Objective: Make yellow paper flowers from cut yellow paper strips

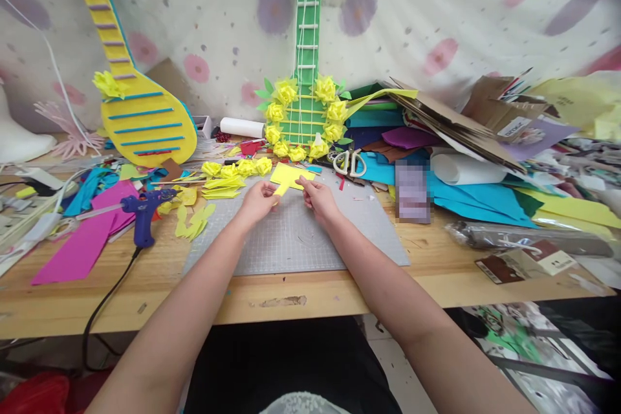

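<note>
My left hand point(259, 202) is closed, pinching a small yellow paper strip point(284, 188) over the cutting mat. A short distance to its right, my right hand point(319, 199) has thumb and fingers pressed together. Whatever lies between those fingertips is too small to make out. Behind both hands a larger yellow sheet point(287, 174) rests at the back of the grey cutting mat point(310, 252). Folded yellow paper pieces point(223, 187) and a row of yellow paper flowers point(237, 168) lie just left of it.
A green paper guitar point(306, 81) with yellow roses stands behind the mat, a yellow paper instrument point(145, 119) to its left. A blue glue gun point(144, 210) and pink paper point(80, 246) lie left. White-handled scissors point(350, 163), blue sheets point(478, 200) and cardboard point(451, 119) are right.
</note>
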A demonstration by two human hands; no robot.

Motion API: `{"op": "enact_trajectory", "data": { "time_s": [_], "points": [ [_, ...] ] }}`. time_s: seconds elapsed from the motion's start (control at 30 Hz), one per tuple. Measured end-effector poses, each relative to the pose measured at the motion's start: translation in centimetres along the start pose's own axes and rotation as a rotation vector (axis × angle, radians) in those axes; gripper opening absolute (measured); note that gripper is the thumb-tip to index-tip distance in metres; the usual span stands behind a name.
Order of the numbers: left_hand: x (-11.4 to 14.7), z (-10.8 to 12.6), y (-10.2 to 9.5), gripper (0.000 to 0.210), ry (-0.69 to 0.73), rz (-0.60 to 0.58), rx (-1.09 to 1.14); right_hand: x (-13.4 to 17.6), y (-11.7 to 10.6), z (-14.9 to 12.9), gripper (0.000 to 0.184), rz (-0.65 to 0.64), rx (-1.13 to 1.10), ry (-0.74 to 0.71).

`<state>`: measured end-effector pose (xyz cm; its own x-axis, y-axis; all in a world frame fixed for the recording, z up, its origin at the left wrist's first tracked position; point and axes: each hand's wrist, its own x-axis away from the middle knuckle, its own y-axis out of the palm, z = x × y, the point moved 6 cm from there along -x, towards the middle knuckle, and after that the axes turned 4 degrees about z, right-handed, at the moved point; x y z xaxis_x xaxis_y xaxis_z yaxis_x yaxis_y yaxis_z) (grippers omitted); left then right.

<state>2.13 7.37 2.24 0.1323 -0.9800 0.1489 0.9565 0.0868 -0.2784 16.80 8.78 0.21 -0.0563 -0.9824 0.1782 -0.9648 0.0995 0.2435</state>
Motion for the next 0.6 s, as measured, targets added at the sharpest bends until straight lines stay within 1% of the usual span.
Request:
{"op": "enact_trajectory", "data": {
  "time_s": [0.1,0.13,0.17,0.2,0.27,0.33,0.4,0.43,0.5,0.6],
  "points": [
    [-0.9,-0.5,-3.0,0.026,-0.061,0.13,-0.072,-0.3,-0.7,-0.1,0.036,0.031,-0.007,-0.005],
    [-1.2,-0.7,-3.8,0.028,-0.091,0.164,-0.102,-0.4,-0.8,-0.1,0.036,0.038,-0.005,-0.007],
    [-1.4,-0.9,-4.4,0.029,-0.127,0.171,-0.116,-0.5,-0.9,-0.1,0.036,0.039,0.001,-0.009],
    [-1.6,-1.1,-4.6,0.029,-0.156,0.163,-0.126,-0.5,-0.9,0.0,0.036,0.035,0.009,-0.012],
    [-2.0,-1.4,-4.6,0.026,-0.192,0.124,-0.13,-0.4,-0.7,0.0,0.036,0.02,0.027,-0.02],
    [-2.2,-1.4,-4.2,0.025,-0.184,0.099,-0.143,-0.3,-0.6,0.1,0.036,0.006,0.038,-0.024],
    [-2.4,-1.3,-4.2,0.027,-0.157,0.118,-0.209,-0.2,-0.5,0.1,0.037,-0.001,0.043,-0.026],
    [-2.4,-1.1,-4.3,0.028,-0.139,0.133,-0.281,-0.2,-0.5,0.1,0.037,-0.002,0.043,-0.028],
    [-2.3,-0.2,-4.8,0.031,-0.086,0.162,-0.502,-0.2,-0.5,0.1,0.037,-0.003,0.041,-0.032],
    [-1.7,2.1,-6.2,0.029,0.011,0.219,-0.894,-0.2,-0.6,0.1,0.037,-0.007,0.038,-0.027]
  ]
}}
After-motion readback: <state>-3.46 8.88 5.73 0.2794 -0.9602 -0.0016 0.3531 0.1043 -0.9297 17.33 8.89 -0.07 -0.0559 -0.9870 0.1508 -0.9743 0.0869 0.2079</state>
